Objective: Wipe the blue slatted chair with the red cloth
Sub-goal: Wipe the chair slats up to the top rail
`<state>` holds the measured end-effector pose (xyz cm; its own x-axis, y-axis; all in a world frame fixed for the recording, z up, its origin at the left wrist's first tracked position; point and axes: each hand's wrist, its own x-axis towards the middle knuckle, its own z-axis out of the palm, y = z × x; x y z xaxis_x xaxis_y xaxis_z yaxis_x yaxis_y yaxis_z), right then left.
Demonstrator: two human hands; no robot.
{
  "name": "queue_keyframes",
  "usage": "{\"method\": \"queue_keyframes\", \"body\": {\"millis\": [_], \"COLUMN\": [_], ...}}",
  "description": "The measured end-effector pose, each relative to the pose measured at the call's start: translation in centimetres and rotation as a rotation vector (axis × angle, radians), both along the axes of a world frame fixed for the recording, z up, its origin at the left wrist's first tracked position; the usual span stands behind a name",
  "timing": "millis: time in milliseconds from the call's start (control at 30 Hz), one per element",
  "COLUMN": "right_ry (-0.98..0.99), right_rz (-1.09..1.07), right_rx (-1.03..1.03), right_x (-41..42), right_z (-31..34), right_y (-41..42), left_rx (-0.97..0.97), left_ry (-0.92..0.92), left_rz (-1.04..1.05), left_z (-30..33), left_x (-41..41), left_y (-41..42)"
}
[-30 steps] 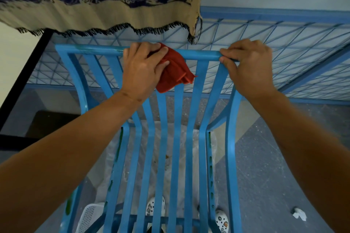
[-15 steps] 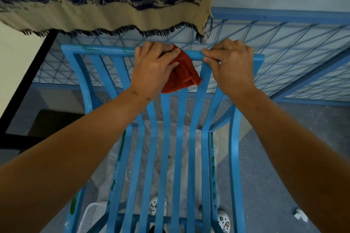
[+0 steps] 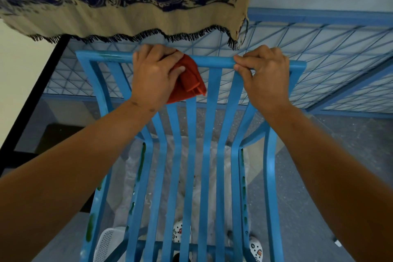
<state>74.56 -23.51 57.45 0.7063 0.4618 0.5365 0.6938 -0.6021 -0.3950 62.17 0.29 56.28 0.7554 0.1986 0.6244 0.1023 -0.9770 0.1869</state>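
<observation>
- The left hand (image 3: 156,74) is the working grip: its fingers curl over the red cloth (image 3: 189,81) and press it onto the top rail of the blue slatted chair (image 3: 191,155), left of the rail's middle. Part of the cloth hangs folded below the rail, in front of the upper slats.
- The right hand (image 3: 264,74) grips the same rail bare, fingers wrapped over it and thumb under, near the right corner; it appears to steady the chair.
- Progress, as a judgement: wiping is under way on the top rail only. The stretch of rail between the two hands and the part under the right hand look still to be covered.
- The long slats, side rails and lower crossbar lie untouched by the cloth; green smears on the side rails suggest most of the work is left.
- Around the chair: a fringed patterned cloth (image 3: 127,2) hangs above, a blue wire mesh frame (image 3: 329,53) stands behind, and a white plastic sheet (image 3: 212,166) lies beneath.
</observation>
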Motion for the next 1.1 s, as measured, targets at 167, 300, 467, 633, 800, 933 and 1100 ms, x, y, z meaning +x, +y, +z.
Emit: {"method": "queue_keyframes", "body": {"millis": [167,300,467,633,800,933,1100], "right_ry": [-0.013,-0.022,-0.012,0.007,0.018,0.032,0.039], "right_rz": [0.01,0.04,0.048,0.037,0.011,0.017,0.032], "right_rx": [0.002,-0.009,0.009,0.016,0.045,0.053,0.055], "right_x": [-0.3,-0.1,0.2,-0.2,-0.7,-0.8,-0.6], "right_z": [0.0,-0.1,-0.2,-0.1,-0.2,-0.3,-0.3], "right_y": [0.4,0.2,0.0,0.4,0.9,1.1,0.9], "left_rx": [-0.002,0.017,0.016,-0.004,-0.039,-0.033,-0.021], "left_ry": [0.007,0.024,0.021,0.041,0.04,0.013,0.012], "left_rz": [-0.082,-0.115,-0.092,-0.026,-0.009,-0.079,-0.115], "left_z": [0.5,0.5,0.6,0.7,0.4,0.5,0.5], "left_x": [1.4,0.7,-1.2,-2.3,-1.1,0.0,-0.8], "left_y": [-1.8,-0.1,3.0,5.0,2.6,0.6,2.7]}}
